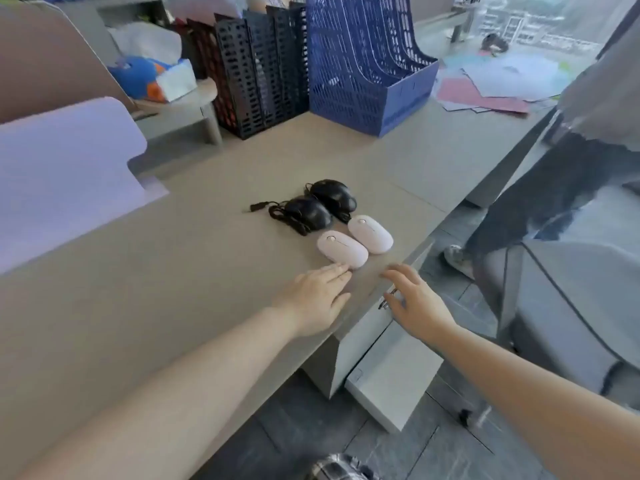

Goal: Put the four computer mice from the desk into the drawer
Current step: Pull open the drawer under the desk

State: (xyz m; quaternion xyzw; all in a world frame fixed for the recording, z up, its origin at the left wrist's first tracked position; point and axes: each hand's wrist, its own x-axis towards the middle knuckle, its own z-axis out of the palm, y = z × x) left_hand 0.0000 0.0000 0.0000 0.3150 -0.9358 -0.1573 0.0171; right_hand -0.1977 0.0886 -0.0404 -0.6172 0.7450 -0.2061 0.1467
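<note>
Near the desk's [173,271] right edge lie two pale pink wireless mice, the near one [342,250] and the far one [371,233]. Behind them sit two black wired mice, the near one [308,213] and the far one [333,195], with coiled cables. My left hand [317,299] rests flat on the desk, fingertips almost touching the near pink mouse. My right hand [414,303] hovers with fingers spread at the desk edge, over the metal handle [385,301] of the white drawer unit [384,372] below. The drawers look closed.
Black [256,81] and blue [367,67] mesh file racks stand at the back of the desk. A lilac sheet [62,174] lies at the left. Another person's legs [526,202] and a grey chair [571,306] are to the right of the desk.
</note>
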